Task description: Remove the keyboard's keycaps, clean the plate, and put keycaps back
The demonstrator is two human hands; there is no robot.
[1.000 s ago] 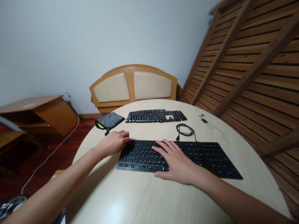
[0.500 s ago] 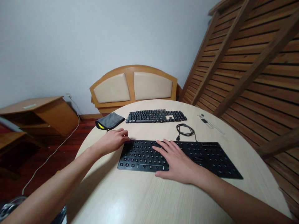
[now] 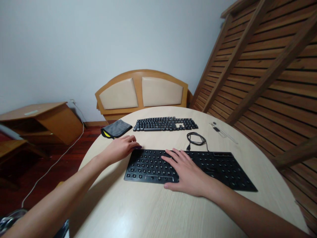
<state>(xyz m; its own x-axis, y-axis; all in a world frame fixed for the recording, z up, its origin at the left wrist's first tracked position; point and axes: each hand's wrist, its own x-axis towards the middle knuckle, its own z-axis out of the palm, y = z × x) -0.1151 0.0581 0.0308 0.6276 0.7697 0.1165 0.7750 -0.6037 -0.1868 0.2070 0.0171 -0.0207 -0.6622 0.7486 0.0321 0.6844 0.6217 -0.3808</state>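
A black keyboard base [image 3: 151,167] without keycaps lies on the pale round table [image 3: 138,208], its switches bare. My right hand [image 3: 189,173] rests with fingers spread across its middle, the thumb at the front edge. At the base's far left corner my left hand [image 3: 125,147] is closed, fingers bent, around a small dark purple object [image 3: 138,147]. Most of that object is hidden under the fingers, and its kind cannot be made out. Behind the base, loose black keycaps [image 3: 156,124] are laid out in keyboard order, with a gap toward the right.
A folded grey cloth [image 3: 117,128] with a yellow underside lies at the table's left. The coiled black cable [image 3: 196,138] sits behind the base. Farther right lies a thin wire tool [image 3: 221,132]. A wooden headboard [image 3: 138,92] stands beyond the table, slatted wood [image 3: 267,76] at the right.
My left hand has shifted slightly, and more of the dark purple object shows at its fingertips, reaching a little to the right. My right hand stays in place on the keyboard base.
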